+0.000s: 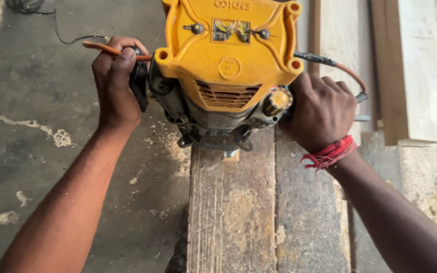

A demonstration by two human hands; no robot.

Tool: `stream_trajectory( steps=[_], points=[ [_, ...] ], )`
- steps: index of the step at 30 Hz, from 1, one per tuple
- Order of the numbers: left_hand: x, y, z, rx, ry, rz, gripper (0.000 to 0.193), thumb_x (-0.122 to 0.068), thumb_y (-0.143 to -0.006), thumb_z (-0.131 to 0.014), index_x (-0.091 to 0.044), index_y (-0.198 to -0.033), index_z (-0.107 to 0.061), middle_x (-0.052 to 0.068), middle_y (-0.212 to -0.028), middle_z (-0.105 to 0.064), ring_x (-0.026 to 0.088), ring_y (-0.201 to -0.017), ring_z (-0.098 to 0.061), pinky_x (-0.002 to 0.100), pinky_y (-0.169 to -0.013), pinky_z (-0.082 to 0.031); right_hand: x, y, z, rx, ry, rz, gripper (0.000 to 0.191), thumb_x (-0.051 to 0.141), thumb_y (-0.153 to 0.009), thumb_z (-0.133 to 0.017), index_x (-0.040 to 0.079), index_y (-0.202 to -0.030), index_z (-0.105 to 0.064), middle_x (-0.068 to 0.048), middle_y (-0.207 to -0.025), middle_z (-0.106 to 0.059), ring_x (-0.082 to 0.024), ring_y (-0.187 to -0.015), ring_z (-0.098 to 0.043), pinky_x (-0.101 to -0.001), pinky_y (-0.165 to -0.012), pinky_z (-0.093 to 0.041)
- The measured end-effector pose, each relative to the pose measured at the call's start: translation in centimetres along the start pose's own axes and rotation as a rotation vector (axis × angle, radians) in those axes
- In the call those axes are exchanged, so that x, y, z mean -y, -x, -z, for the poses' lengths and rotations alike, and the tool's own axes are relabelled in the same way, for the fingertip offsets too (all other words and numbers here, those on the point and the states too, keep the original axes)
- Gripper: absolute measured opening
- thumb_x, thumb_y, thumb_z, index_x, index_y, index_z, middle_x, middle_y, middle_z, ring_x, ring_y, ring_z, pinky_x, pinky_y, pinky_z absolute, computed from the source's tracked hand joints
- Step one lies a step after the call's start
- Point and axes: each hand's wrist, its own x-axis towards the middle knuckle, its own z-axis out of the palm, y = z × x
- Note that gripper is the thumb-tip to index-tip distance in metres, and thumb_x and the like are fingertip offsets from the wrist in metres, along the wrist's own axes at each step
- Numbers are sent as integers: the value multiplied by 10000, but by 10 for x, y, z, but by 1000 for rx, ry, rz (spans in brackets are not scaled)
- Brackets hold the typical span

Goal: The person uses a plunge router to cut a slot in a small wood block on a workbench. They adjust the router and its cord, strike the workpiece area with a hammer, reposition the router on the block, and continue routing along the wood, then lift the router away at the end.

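Observation:
A yellow plunge router [228, 55] with a grey base stands on the end of a worn wooden plank [231, 212]. My left hand [115, 83] is closed around its black left handle, with an orange cable [110, 49] running over the fingers. On the other side my right hand [322, 108] grips the right handle, next to a yellow knob [278, 101]; a red thread band [330, 153] is tied at that wrist. The router's bit is hidden under the base.
Sawdust lies on the plank and on the grey concrete floor [36, 151] to the left. Pale planed boards [410, 71] are stacked at the upper right. A second grey plank [307, 212] lies beside the first. A black cable [31, 7] lies at the top left.

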Motion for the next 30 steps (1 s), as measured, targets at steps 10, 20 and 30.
stream_trajectory(
  steps=[10, 20, 30],
  points=[
    [2, 1, 2, 0, -12, 29, 468, -460, -1053, -517, 0, -989, -580, 17, -876, -508, 104, -873, -463, 280, -819, -347, 0, 1, 0, -45, 38, 33, 469, 467, -891, -846, 71, -984, -613, -77, -792, -650, -248, -674, -650, -406, -620, -481],
    [10, 3, 1, -31, 65, 72, 417, -436, -1037, -530, -24, -1016, -586, -9, -855, -496, 88, -817, -441, 273, -756, -339, -6, 6, -12, -80, 12, 47, 446, 462, -928, -821, 74, -963, -604, -70, -777, -634, -239, -651, -623, -407, -611, -468],
    [2, 0, -1, -14, 171, 51, 370, -391, -1051, -514, -29, -1033, -584, 21, -873, -567, 111, -842, -528, 289, -788, -423, -14, 4, -26, -56, 67, 26, 127, 185, -900, -707, 92, -912, -621, -29, -683, -604, -135, -516, -505, -302, -480, -397]
  ],
)
